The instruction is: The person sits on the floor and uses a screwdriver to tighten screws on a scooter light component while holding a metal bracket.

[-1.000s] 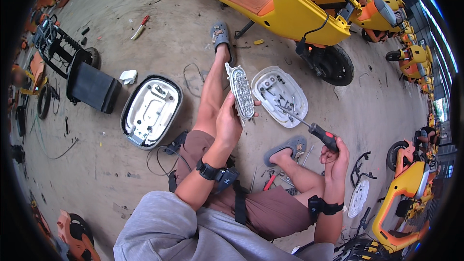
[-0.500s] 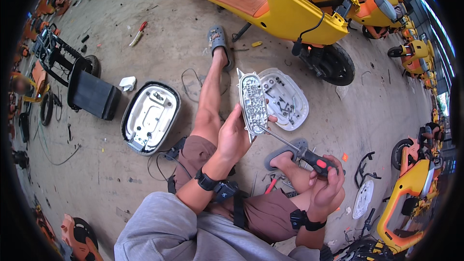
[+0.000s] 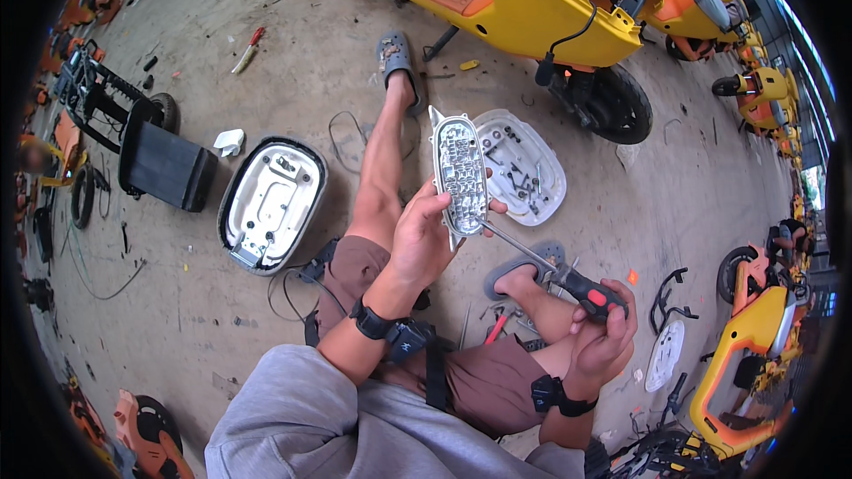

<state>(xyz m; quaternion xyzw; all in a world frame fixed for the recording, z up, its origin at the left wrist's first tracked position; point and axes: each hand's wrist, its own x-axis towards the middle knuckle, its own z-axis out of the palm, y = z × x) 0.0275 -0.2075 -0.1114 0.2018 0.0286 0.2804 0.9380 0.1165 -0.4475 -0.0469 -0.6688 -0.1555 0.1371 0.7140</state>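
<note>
My left hand [image 3: 421,235] holds up an oval light housing [image 3: 461,168], silvery, with rows of shiny reflector cells and pointed tabs at its ends. Its thumb lies along the near side, and fingertips show past the right edge. A screwdriver [image 3: 581,291] with a black and red handle is gripped in my right hand [image 3: 603,337]. The shaft slants up and left, its tip at the lower right rim of the housing; whether it sits in a screw I cannot tell. Behind the housing, a translucent tray [image 3: 548,204] on the floor holds several screws and small parts.
A white shell with a black rim [image 3: 306,228] lies left of my legs. Ahead stands a yellow and orange scooter [image 3: 524,9]. Loose tools, one with a red handle [image 3: 497,328], lie between my legs. A black box-shaped part [image 3: 164,168] is farther left.
The housing has turned slightly in my left hand. The screwdriver tip has shifted from the housing's lower end to its lower right rim. The whole view has moved a little.
</note>
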